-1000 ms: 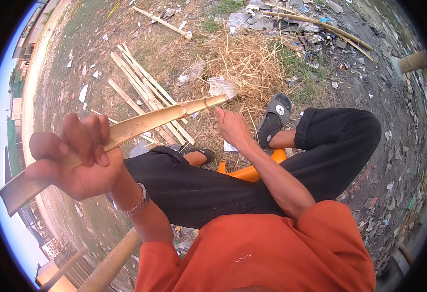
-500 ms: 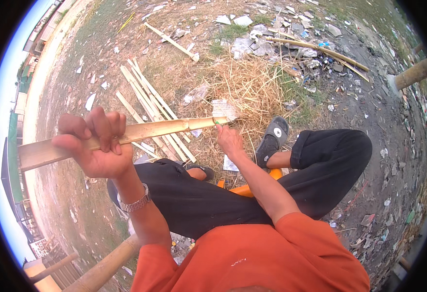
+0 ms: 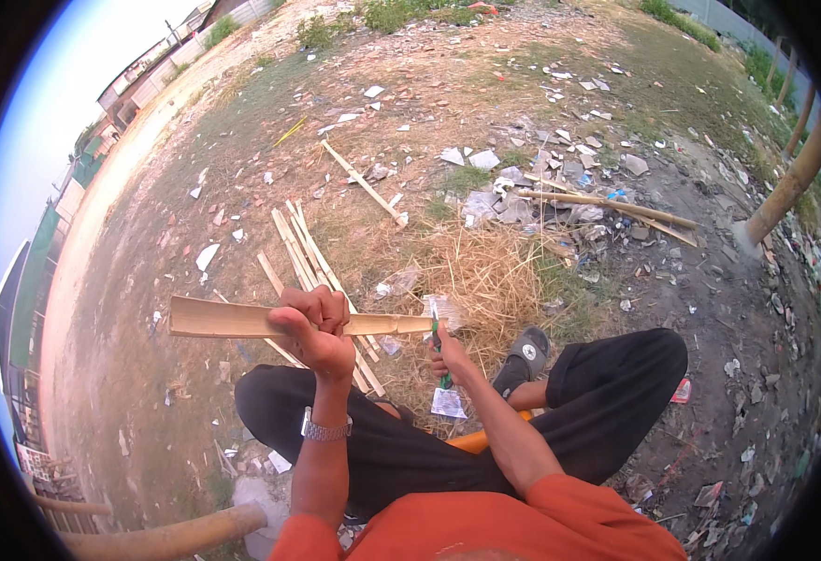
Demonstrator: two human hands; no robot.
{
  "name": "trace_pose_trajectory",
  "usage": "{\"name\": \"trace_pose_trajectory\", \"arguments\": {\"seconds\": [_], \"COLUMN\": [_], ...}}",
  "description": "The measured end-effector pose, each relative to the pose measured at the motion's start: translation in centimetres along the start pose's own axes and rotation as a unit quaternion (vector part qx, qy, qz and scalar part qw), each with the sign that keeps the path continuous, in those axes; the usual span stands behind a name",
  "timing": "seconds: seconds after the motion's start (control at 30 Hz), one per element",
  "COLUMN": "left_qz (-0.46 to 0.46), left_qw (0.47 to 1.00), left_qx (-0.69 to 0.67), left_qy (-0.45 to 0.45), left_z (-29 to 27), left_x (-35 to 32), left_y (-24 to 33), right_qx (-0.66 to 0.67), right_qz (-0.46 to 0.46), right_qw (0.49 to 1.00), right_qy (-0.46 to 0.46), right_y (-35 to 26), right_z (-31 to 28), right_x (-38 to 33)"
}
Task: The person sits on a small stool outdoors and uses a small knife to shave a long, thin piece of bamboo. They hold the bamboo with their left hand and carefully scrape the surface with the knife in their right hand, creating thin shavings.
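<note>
My left hand [image 3: 315, 329] is closed round the middle of a long, flat bamboo strip [image 3: 219, 318], thumb along its near side. The strip lies almost level across my view, its broad end out to the left and its narrower end at the right. In my right hand [image 3: 450, 357] is a green-handled knife [image 3: 445, 381], gripped in the fist. Its thin blade points away from me and meets the strip's right end. Whether the blade has cut into the bamboo is too small to tell.
Several split bamboo strips [image 3: 300, 245] lie on the ground beyond my left hand. A heap of dry shavings [image 3: 490, 280] sits ahead of my right foot. Farther right are bamboo poles [image 3: 607, 201] among rubble. A thick bamboo post [image 3: 789, 192] stands at right; another pole [image 3: 177, 535] is at lower left.
The view has tilted upward. My left hand has shifted rightward along the strip, nearer the right hand. The right hand has turned, so the knife's blade and handle now show.
</note>
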State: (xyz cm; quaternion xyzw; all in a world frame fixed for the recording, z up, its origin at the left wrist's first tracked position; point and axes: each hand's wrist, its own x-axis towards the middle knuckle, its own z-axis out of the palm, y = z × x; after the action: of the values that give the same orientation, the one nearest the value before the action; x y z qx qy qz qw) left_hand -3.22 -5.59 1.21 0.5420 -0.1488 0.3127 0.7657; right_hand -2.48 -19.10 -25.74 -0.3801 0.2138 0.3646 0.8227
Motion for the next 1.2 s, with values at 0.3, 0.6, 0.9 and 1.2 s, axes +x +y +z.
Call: {"name": "trace_pose_trajectory", "arguments": {"seconds": [0.3, 0.6, 0.9, 1.2], "left_qz": [-0.005, -0.040, -0.038, -0.050], "left_qw": [0.998, 0.998, 0.995, 0.994], "left_qx": [0.046, 0.056, 0.092, 0.100], "left_qy": [-0.043, -0.002, -0.014, 0.005], "left_z": [0.4, 1.0, 1.3, 1.7], "left_x": [1.0, 2.2, 1.9, 1.6], "left_y": [-2.0, -2.4, -2.2, -2.1], "right_qx": [-0.508, -0.476, -0.594, -0.639], "right_qz": [-0.285, -0.423, -0.220, -0.172], "right_qw": [0.765, 0.742, 0.712, 0.688], "right_qy": [0.276, 0.211, 0.305, 0.297], "right_y": [0.5, -1.0, -0.7, -0.3], "right_z": [1.2, 1.9, 0.5, 0.2], "right_x": [-0.2, -2.7, 1.0, 1.7]}}
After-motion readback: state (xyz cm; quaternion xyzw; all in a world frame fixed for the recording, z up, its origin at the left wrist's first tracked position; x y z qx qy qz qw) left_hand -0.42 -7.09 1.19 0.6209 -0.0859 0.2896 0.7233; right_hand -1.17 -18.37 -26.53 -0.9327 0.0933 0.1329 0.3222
